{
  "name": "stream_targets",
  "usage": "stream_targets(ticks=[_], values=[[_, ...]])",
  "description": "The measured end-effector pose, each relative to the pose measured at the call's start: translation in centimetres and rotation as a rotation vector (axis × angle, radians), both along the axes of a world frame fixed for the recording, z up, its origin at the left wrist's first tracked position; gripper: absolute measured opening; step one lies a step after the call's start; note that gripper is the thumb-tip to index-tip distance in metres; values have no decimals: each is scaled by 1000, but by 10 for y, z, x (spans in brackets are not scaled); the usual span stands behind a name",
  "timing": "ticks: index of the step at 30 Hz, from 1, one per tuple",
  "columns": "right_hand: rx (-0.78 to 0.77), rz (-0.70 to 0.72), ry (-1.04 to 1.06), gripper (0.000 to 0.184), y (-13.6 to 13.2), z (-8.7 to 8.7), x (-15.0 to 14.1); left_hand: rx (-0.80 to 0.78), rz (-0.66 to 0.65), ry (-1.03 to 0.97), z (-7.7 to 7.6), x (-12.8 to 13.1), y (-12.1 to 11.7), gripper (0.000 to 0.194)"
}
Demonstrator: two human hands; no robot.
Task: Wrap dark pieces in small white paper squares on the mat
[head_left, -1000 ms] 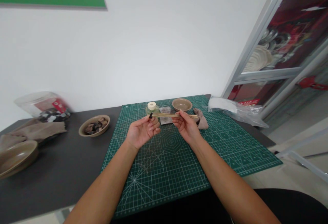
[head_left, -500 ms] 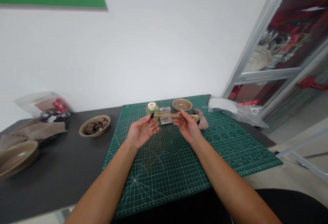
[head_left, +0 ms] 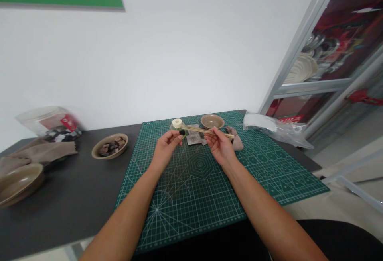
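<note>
Between the thumb and fingers of my left hand (head_left: 165, 146) is a small black piece (head_left: 182, 132), its exact kind too small to make out. My right hand (head_left: 222, 146) is closed around thin pale wooden sticks (head_left: 194, 128), which look like chopsticks or slim brush handles. Their left ends point over the black piece toward a low glass jar with a cream ring-shaped top (head_left: 177, 123), and a gap separates them from the piece. Under the sticks lies a grey-stained sheet (head_left: 194, 138). A brown cloth (head_left: 237, 141) rests just right of my right hand.
A green cutting mat (head_left: 197, 197) covers the dark table (head_left: 80, 197). Behind my hands stands a brown bowl (head_left: 212, 122). At left are a bowl of brown chunks (head_left: 98, 154), a larger bowl (head_left: 22, 181), cloth (head_left: 44, 153) and a clear tub (head_left: 38, 118). A plastic bag (head_left: 278, 131) lies at right.
My left hand has turned over, knuckles upward, lowering the black piece slightly. The sticks' left ends have parted from it and tilted upward toward the jar.
</note>
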State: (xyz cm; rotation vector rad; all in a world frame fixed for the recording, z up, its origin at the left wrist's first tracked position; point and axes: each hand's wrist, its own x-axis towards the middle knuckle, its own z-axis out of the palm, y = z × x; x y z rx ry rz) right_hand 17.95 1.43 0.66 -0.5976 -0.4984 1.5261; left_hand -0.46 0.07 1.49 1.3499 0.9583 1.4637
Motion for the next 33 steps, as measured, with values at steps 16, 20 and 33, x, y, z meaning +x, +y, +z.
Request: stream_targets(ticks=[16, 20, 33], values=[[24, -13, -60, 13, -1, -4, -6, -326, -179, -372, 1, 5, 0, 14], [58, -24, -92, 12, -2, -6, -6, -405, -196, -429, 2, 4, 0, 6], [50, 11, -139, 10, 0, -8, -4, -246, -131, -223, -3, 2, 2, 34]])
